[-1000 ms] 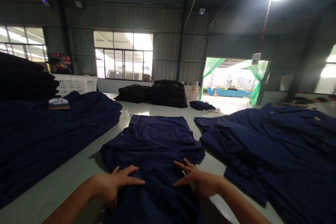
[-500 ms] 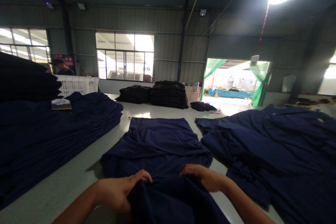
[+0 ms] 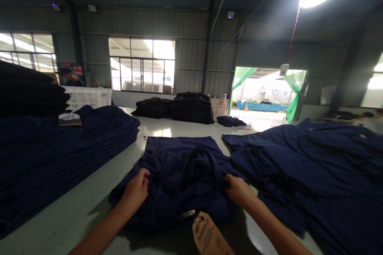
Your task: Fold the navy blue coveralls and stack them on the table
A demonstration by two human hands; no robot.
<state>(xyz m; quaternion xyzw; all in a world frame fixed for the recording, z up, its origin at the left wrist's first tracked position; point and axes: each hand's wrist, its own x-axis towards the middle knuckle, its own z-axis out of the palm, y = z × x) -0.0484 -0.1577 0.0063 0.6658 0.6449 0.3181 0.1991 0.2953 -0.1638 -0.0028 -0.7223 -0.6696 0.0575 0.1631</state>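
**Navy garment gripped at both side edges on the work table**

Here a navy garment (image 3: 179,175) lies on the pale table (image 3: 74,211), directly ahead of the person, with its long axis running away from the viewer toward the far end of the table. The near half is doubled over and rumpled; the far half lies flat. A brown cardboard tag (image 3: 209,235) hangs off the near edge, at the bottom of the view, with a small pale label just above it.

The left hand (image 3: 136,189) holds the garment's left edge, fingers curled shut on a fold of cloth. The right hand (image 3: 237,189) holds the right edge in the same way, fingers closed on the fabric. The two hands sit at about the same depth and are equally near the garment, one on each side of its long axis, so that the cloth lies between them and stretches forward from the fingers.

To the left, a tall stack of folded navy garments (image 3: 60,151) carries a small card on top. To the right, a loose heap of navy garments (image 3: 314,175) spreads across the table, its near edge just beside the right hand. Farther off stand two stacks of dark folded cloth (image 3: 179,107), a white plastic crate (image 3: 86,96), windows and an open doorway.
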